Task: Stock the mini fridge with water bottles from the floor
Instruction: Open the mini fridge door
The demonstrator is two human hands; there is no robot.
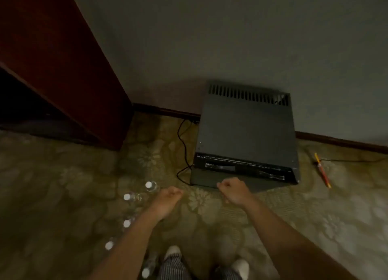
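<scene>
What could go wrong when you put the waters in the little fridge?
1. The water bottles stand in a row on the carpet right beside the person's feet. A careless step could knock them over.
2. A black cord loops on the floor next to the mini fridge, between it and the bottles. A foot might catch on it and trip.

mini fridge [245, 130]: dark grey casing, matt, smooth, metal-like; glossy strip along the front top edge.
water bottles [151, 186]: clear glossy plastic; white caps.
carpet [315, 216]: cloth pile, matt, patterned.
cabinet [63, 69]: red-brown wood, smooth, slight sheen.
wall [231, 38]: matt, smooth.
skirting board [336, 142]: dark wood.
</scene>
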